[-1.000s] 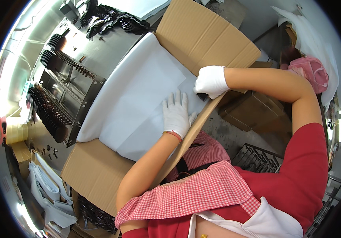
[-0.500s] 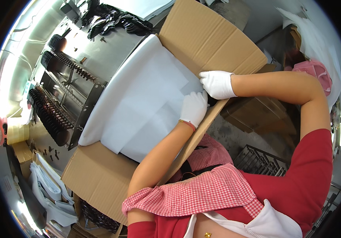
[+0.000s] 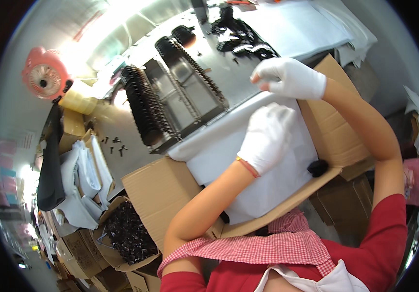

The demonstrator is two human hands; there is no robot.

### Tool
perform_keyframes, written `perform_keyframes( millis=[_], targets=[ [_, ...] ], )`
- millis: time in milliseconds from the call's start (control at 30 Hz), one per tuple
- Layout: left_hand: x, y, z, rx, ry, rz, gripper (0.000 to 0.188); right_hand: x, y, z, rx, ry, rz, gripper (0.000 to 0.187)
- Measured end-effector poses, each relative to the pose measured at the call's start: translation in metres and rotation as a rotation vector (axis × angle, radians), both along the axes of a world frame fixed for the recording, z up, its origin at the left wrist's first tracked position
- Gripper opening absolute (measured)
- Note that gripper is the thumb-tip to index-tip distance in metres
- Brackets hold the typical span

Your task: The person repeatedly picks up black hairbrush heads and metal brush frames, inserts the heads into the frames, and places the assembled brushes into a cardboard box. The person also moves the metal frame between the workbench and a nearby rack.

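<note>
An open cardboard box (image 3: pixel 158 187) stands in front of me. White sheeting (image 3: pixel 273 190) lines it and reaches over its far side to the metal table. My left hand (image 3: pixel 268 138), in a white glove, hovers over the sheeting with bent, motion-smeared fingers. Whether it grips anything is hidden. Beyond the box's far right corner, my right hand (image 3: pixel 290 80) is raised near the table edge. Its glove leaves fingertips bare; thumb and fingers are curved apart with nothing visible between them. A round black piece (image 3: pixel 318 168) sits inside the box's near right corner.
On the metal table (image 3: pixel 231 80) stand a rack of dark discs (image 3: pixel 141 104) and black glossy pieces (image 3: pixel 243 36). White sheets (image 3: pixel 302 27) lie at the far right. A pink fan (image 3: pixel 46 73) is at left. A carton of small dark parts (image 3: pixel 129 233) sits lower left.
My view has swung left, showing more of the table and the fan. Both hands have left the box's near right corner and moved toward the far side. The round black piece there is now uncovered.
</note>
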State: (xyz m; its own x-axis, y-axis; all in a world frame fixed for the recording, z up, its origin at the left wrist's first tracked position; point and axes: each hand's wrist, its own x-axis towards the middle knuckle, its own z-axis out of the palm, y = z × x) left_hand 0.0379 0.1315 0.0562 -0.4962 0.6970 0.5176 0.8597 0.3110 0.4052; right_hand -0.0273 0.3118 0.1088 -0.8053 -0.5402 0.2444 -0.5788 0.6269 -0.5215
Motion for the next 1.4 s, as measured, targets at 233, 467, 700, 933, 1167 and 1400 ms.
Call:
perform_keyframes(
  millis=[233,467,700,933,1167,1400],
  targets=[
    [-0.07,-0.061,-0.003,-0.198,-0.039,0.639,0.026,-0.195,-0.057,-0.076,-0.45,-0.267,-0.333,0.064],
    [-0.077,-0.083,-0.029,-0.206,0.121,0.555,0.03,-0.299,-0.087,-0.098,-0.668,-0.442,-0.219,0.081],
    [-0.075,-0.091,-0.019,-0.34,-0.015,0.548,0.031,-0.256,-0.119,-0.095,-0.587,-0.033,-0.135,0.056],
    [-0.075,-0.091,-0.017,-0.394,-0.046,0.538,0.033,-0.26,-0.129,-0.117,-0.048,0.514,-0.305,0.04],
    [-0.078,-0.084,-0.013,0.382,-0.461,0.721,0.032,-0.227,-0.116,-0.088,-0.34,0.832,-0.121,0.043],
    [-0.1,-0.1,0.005,1.823,-1.429,0.109,0.04,-0.1,-0.152,-0.016,-0.297,0.227,0.425,0.034]
  ],
)
